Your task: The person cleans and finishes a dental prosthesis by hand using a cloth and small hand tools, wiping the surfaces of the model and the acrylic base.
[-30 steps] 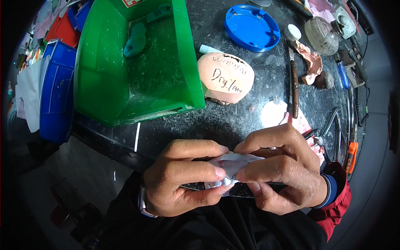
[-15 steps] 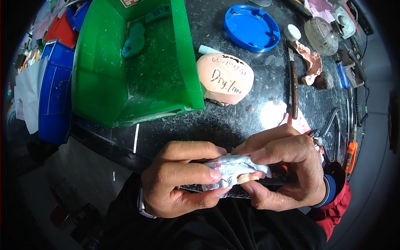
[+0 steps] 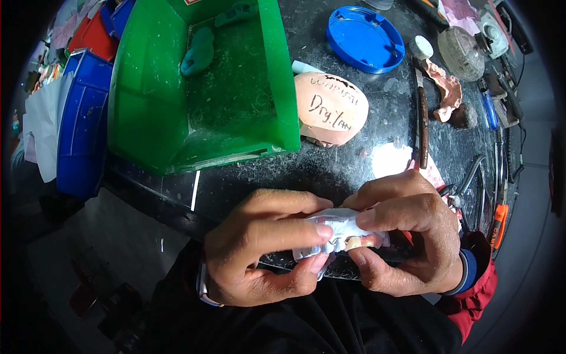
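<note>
My left hand (image 3: 259, 248) and right hand (image 3: 407, 233) both pinch a white dental cast (image 3: 339, 233) above the dark counter (image 3: 354, 159).

We see a dark speckled stone countertop (image 3: 354, 165) carrying a green plastic bin (image 3: 177, 118), a blue round lid (image 3: 365, 38), a pink plaster cast (image 3: 330, 109) just beside the bin, a long knife (image 3: 423, 127) and a clear glass dish (image 3: 463, 53).
</note>
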Motion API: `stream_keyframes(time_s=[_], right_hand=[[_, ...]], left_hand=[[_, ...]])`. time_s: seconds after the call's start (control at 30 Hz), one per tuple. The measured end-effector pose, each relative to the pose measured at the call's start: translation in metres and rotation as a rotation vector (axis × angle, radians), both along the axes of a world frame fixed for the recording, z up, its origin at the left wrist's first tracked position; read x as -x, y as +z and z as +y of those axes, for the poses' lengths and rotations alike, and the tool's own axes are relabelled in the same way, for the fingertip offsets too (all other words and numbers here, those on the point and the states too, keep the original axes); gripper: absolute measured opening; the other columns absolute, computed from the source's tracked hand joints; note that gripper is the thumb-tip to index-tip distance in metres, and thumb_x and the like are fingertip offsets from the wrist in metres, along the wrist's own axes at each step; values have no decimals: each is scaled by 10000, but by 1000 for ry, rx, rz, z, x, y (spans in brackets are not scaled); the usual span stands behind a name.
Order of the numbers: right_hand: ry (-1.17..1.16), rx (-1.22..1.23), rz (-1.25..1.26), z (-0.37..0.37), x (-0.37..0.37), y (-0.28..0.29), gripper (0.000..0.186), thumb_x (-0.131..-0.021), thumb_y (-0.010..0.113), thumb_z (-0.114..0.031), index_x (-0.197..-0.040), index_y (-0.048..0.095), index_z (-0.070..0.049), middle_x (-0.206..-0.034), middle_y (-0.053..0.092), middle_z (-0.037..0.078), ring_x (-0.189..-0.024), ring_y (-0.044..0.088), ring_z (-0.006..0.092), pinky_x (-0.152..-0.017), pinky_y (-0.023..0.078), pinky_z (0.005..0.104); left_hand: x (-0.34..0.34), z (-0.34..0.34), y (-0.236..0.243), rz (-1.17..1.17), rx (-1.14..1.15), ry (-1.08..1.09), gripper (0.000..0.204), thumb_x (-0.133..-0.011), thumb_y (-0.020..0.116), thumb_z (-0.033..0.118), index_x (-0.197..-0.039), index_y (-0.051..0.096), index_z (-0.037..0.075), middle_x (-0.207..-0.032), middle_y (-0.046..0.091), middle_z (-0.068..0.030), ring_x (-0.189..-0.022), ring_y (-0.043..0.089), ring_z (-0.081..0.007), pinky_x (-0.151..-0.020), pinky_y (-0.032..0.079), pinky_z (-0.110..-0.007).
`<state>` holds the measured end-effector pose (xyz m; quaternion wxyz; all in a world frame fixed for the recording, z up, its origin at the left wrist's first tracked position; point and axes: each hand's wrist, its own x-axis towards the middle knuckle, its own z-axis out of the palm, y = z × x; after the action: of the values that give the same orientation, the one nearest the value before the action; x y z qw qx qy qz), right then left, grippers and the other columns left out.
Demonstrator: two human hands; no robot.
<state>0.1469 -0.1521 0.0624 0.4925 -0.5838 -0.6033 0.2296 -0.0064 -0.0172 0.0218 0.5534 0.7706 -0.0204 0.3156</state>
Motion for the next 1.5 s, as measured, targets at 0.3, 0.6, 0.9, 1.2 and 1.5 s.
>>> stream_keyframes(time_s=[0.3, 0.6, 0.9, 1.2, 1.5], right_hand=[[-17, 36, 12, -1, 3, 4, 309, -729, 709, -70, -990, 556, -8, -956, 570, 174, -776, 609, 193, -625, 484, 267], [-25, 4, -40, 1, 3, 1, 194, -740, 692, -87, -914, 634, -28, -932, 553, 176, -765, 607, 205, -582, 495, 264], [-70, 43, -112, 0, 1, 2, 169, -744, 687, -114, -887, 635, -43, -903, 574, 164, -749, 586, 201, -574, 473, 268], [-76, 75, -25, 0, -1, 3, 301, -728, 673, -96, -976, 545, 17, -896, 575, 170, -795, 558, 211, -720, 440, 303], [-39, 17, -59, -1, -2, 5, 293, -704, 688, -81, -965, 573, -13, -896, 579, 164, -755, 564, 204, -671, 443, 296]], left_hand=[[0, 1, 1, 6, -62, -16, 274, -768, 660, 75, -964, 476, 20, -989, 526, -286, -711, 589, -186, -624, 521, -265], [-2, 0, 1, 8, -38, -14, 243, -771, 664, 73, -931, 488, 21, -979, 546, -279, -706, 599, -182, -617, 519, -255], [-4, -4, 6, 53, 106, -13, 326, -740, 657, 40, -958, 428, -40, -909, 581, -287, -740, 616, -180, -653, 511, -247], [-5, -9, 10, 145, 291, 77, 306, -727, 671, -25, -1013, 564, -44, -981, 616, -177, -870, 645, -177, -640, 573, -246], [-2, -11, 9, 22, 144, 82, 297, -708, 681, -21, -992, 601, 12, -992, 613, -213, -852, 647, -276, -709, 541, -308]])
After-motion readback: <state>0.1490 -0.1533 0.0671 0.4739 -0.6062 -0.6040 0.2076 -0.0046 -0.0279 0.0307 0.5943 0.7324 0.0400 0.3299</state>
